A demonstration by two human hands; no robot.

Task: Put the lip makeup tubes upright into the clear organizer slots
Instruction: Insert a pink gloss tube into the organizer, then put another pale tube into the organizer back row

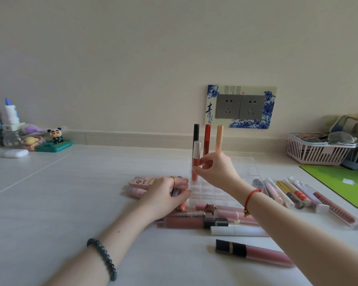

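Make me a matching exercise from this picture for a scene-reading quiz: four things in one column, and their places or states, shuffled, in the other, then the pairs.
Things
1. Silver-capped orange tube
2. Black-capped tube
3. White tube
4. Pink basket

Places or states
A. Lying flat on the table, nearer than the clear organizer
B. At the far right, against the wall
C. Pinched upright by the right hand at the organizer's left side
D. Standing upright with no hand on it, at the organizer's far edge

Pairs: 1-C, 2-D, 3-A, 4-B
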